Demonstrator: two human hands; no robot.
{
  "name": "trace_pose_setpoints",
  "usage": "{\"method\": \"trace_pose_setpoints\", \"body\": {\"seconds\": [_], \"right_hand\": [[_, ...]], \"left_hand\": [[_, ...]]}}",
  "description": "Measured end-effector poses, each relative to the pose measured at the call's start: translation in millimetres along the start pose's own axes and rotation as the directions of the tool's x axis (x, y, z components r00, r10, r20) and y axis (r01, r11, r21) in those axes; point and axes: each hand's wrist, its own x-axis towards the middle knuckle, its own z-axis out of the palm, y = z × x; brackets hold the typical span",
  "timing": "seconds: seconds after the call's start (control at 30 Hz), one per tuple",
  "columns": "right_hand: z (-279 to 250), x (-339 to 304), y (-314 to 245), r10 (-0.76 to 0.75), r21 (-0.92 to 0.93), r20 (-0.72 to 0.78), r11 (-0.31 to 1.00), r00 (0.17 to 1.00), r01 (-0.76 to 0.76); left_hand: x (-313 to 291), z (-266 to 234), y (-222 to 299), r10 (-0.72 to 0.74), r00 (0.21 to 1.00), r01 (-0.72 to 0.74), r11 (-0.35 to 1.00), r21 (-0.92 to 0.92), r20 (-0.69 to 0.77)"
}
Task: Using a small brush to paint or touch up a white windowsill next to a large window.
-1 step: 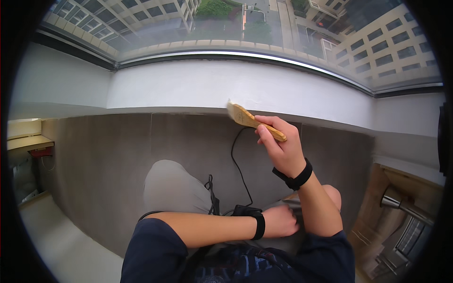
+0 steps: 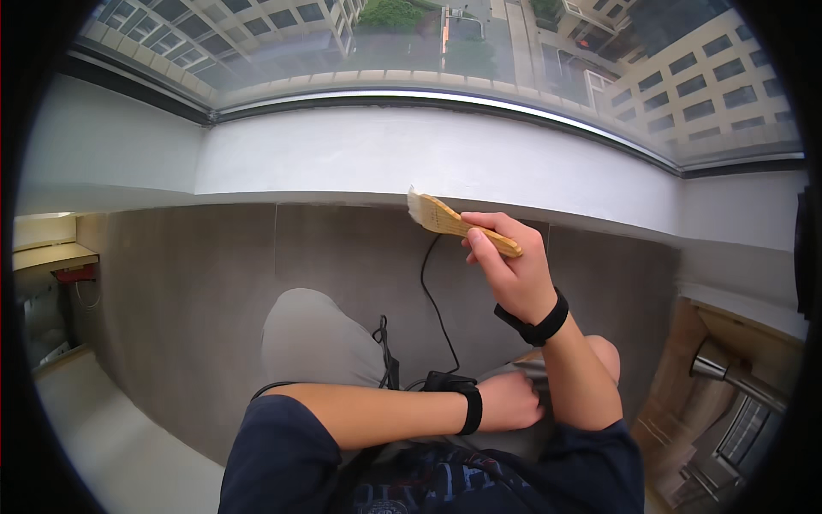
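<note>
My right hand grips the wooden handle of a flat paintbrush, thumb and fingers pinched round it. The pale bristles point left, at the front edge of the white window ledge; whether they touch it I cannot tell. My left arm lies across my lap. My left hand is closed beside my right forearm, and its fingers are mostly hidden, so anything inside it does not show. A small greyish, shiny thing sits just above that hand, too covered to name.
Beyond the ledge, a window looks down on buildings and a street. A black cable runs over the grey tiled surface to my lap. My bent knee is at left. Metal-handled furniture stands at right.
The brush head has tilted and shifted slightly down and left, toward the ledge's lower edge. My right hand has moved barely; the left arm keeps its place.
</note>
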Motion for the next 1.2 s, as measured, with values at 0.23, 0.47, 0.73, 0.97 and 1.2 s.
{"method": "trace_pose_setpoints", "body": {"seconds": [0.23,0.47,0.73,0.97,1.2], "right_hand": [[-1,7,1,0.043,0.009,-0.264,0.999,0.964,-0.042],[6,2,-10,0.101,0.149,-0.044,0.984,0.994,-0.094],[-18,16,5,-0.288,-0.444,-0.377,0.890,0.880,0.101],[13,3,-8,-0.252,-0.169,-0.044,0.956,0.967,0.241],[-10,13,3,-0.169,-0.318,-0.373,0.947,0.912,0.045]], "left_hand": [[-4,-7,0,-0.027,0.999,0.027,1.000,0.000,-0.027],[-5,-3,3,-0.029,0.999,0.031,0.997,0.064,-0.036],[-8,-7,2,-0.042,0.998,0.044,0.998,0.049,-0.042],[-8,0,4,-0.028,0.998,0.031,0.997,0.065,-0.048],[-7,-9,5,-0.036,0.999,0.036,0.998,0.052,-0.001]]}}
